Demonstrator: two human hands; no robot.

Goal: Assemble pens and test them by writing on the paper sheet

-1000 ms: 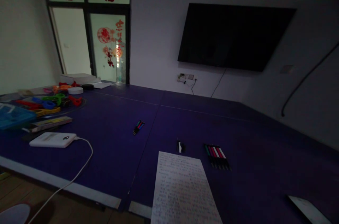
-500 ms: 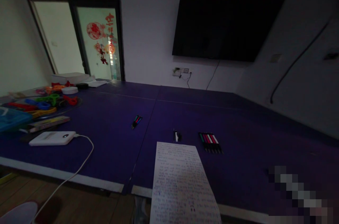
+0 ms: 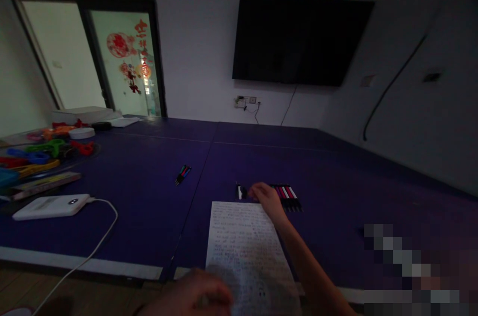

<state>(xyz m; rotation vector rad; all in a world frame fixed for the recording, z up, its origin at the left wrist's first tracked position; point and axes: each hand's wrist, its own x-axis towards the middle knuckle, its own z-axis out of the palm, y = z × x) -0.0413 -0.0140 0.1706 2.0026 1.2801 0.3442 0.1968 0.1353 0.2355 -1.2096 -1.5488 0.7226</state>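
Observation:
My right hand (image 3: 266, 200) reaches over the top edge of a handwritten sheet of paper (image 3: 242, 241). Its fingers are loosely bent, with the tips beside a small black-and-white item (image 3: 240, 192) whose kind is too small to tell. Nothing shows in this hand. Partly behind it lies a row of several coloured pens (image 3: 289, 195) with dark ends. My left hand (image 3: 192, 293), blurred and cut off by the bottom edge, hovers over the lower left of the paper; its fingers curve with a gap and hold nothing visible.
Several more pens (image 3: 183, 175) lie on the purple table (image 3: 149, 216). To the left are a white power bank (image 3: 52, 206) with a cable, a long narrow box (image 3: 45, 185) and a heap of coloured scissors-like tools (image 3: 41, 154). A pixelated patch (image 3: 407, 256) hides the right front.
Both hands have come into view from below: the right to the small black-and-white item, the left over the paper's lower part. The camera view has turned slightly right.

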